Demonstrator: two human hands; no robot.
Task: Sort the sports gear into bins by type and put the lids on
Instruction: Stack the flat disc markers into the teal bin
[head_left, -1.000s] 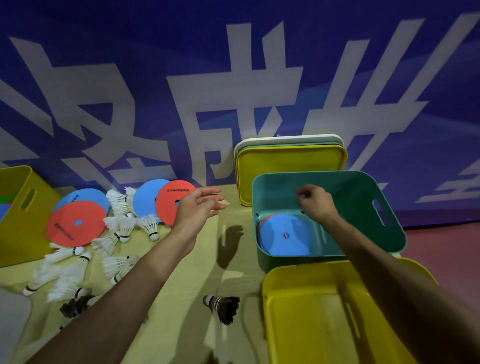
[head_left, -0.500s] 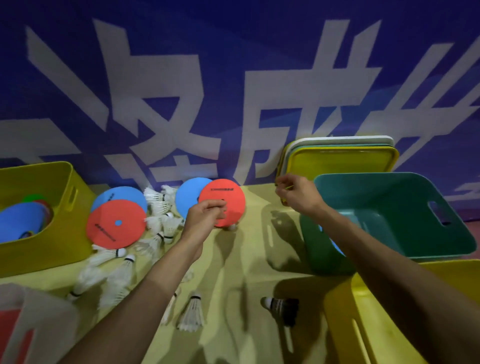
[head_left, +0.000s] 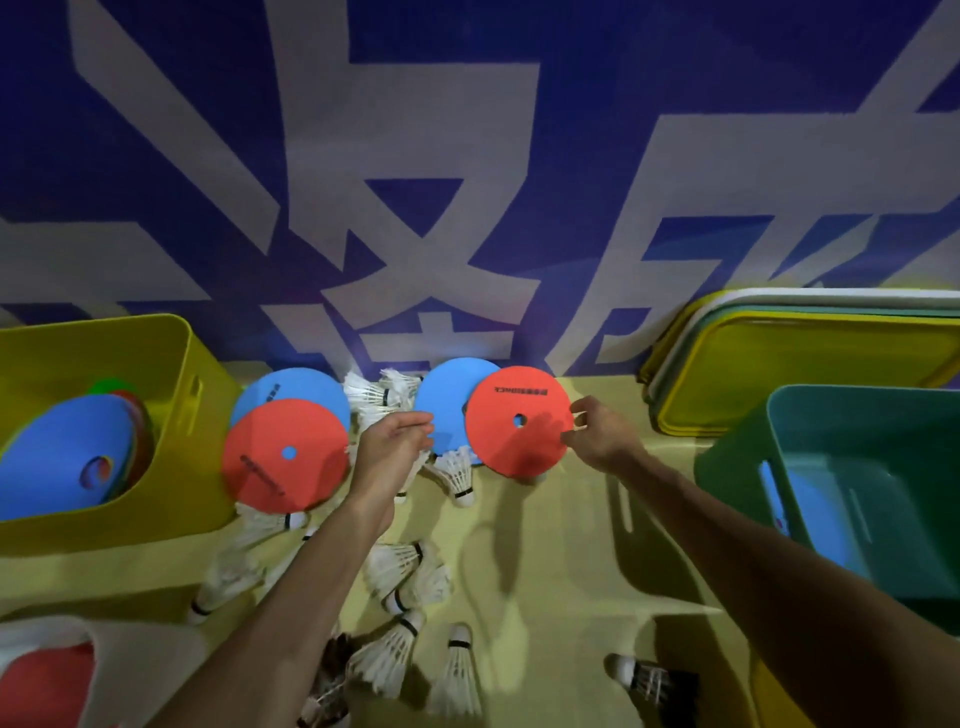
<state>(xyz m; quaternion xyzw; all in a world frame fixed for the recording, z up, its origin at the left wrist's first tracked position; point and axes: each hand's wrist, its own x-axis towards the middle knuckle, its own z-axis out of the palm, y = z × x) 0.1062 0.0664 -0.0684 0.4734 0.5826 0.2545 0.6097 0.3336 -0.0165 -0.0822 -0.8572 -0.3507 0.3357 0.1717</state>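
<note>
Reaches forward with right hand (head_left: 602, 439), thumb and forefinger pinching the right rim of red disc (head_left: 511, 415), face up on table (head_left: 545, 545), print toward the wall, overlapping blue disc (head_left: 447, 400). Holds left hand (head_left: 389, 447) loosely curled, empty, over shuttlecocks (head_left: 457, 473).

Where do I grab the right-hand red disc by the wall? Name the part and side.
Pinch the red disc by its right rim, coming in from the right, where the right hand is. It is thin and flat, so only the edge offers purchase; its left side overlaps the blue disc and a shuttlecock crowds its lower left.
</note>
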